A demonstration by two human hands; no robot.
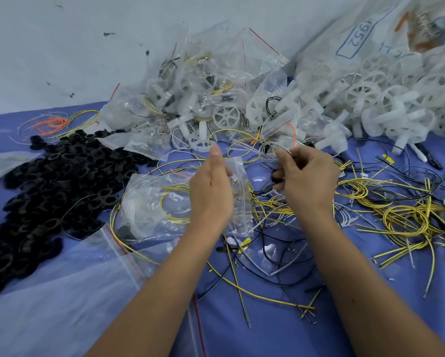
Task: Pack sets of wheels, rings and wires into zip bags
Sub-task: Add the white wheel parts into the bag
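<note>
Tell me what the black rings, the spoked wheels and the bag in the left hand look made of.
Black rings: matte, dull, likely rubber or plastic. Spoked wheels: translucent white moulded plastic, milky. Zip bag held by the left hand: thin clear plastic film, glossy and crinkled.

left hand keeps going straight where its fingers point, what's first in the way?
Probably the yellow wire loop just beyond the left hand, then a white wheel at the edge of the packed bags pile. Depth is unclear.
</note>
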